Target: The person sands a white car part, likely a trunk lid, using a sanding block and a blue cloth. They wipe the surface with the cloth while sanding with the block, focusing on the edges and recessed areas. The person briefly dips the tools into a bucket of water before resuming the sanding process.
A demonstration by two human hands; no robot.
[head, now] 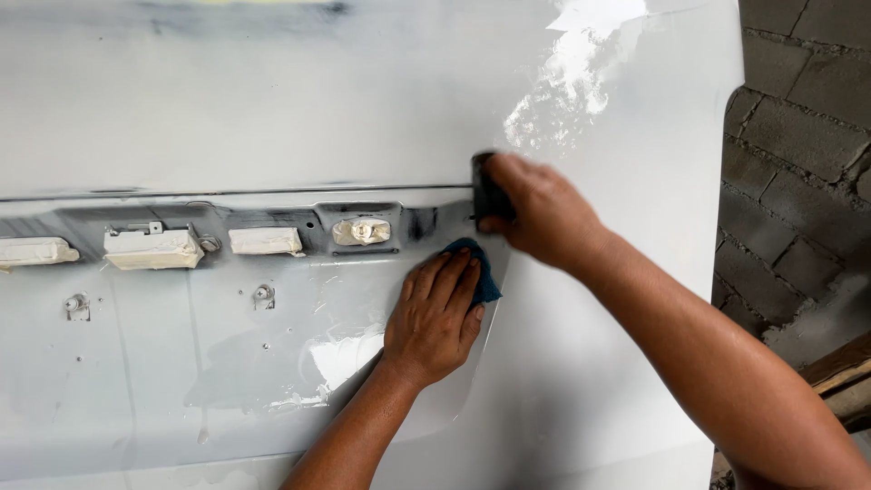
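Observation:
A large pale grey-white car body panel [272, 100] fills the view, wet and glossy in places. My right hand [540, 213] grips a small black block [486, 191] pressed on the panel at the end of a horizontal crease. My left hand [435, 318] lies flat just below it, fingers spread, pressing a blue cloth [483, 272] against the panel. Only the cloth's edge shows beyond my fingers.
A recessed strip across the panel holds several openings covered with cream masking tape [152, 249] and a taped fitting [361, 231]. Two small metal clips [263, 295] sit below. A rough grey block wall [798, 136] rises at the right, with a wooden piece [844, 377] near it.

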